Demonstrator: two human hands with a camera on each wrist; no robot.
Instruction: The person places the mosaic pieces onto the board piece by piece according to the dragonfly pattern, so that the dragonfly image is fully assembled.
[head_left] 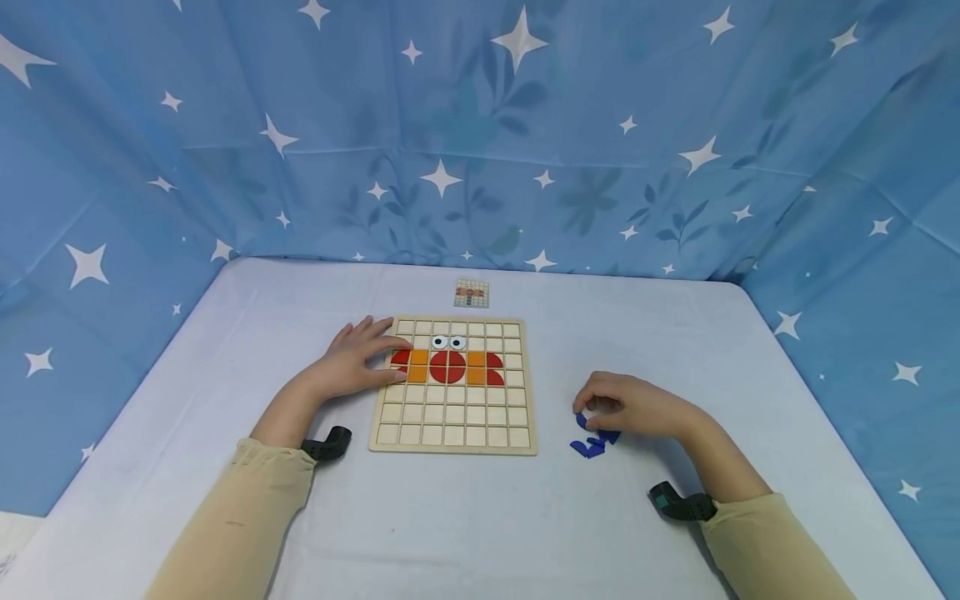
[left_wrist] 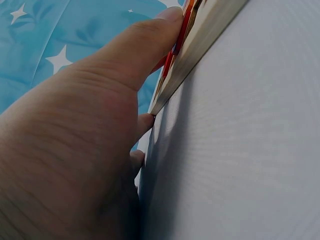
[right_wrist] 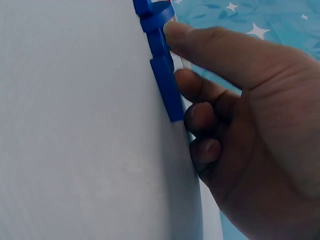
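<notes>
A square wooden grid board [head_left: 455, 413] lies on the table with a red circle [head_left: 447, 367] made of quarter pieces, orange squares [head_left: 476, 367], red quarter-circle pieces [head_left: 495, 378] and two white eye pieces [head_left: 457, 342] in its cells. My left hand [head_left: 348, 362] rests at the board's left edge, thumb and index finger straight over the red pieces there. Right of the board, my right hand [head_left: 633, 404] pinches a blue curved-edge piece [head_left: 581, 421] between thumb and index finger, its other fingers curled. Several loose blue pieces [right_wrist: 167, 90] lie beneath and beside that hand.
Behind the board lies a small picture card [head_left: 472, 293] showing a similar grid pattern. The white cloth table [head_left: 420, 525] reaches back to a blue star-printed curtain [head_left: 450, 108]. Each wrist wears a black camera band [head_left: 327, 445].
</notes>
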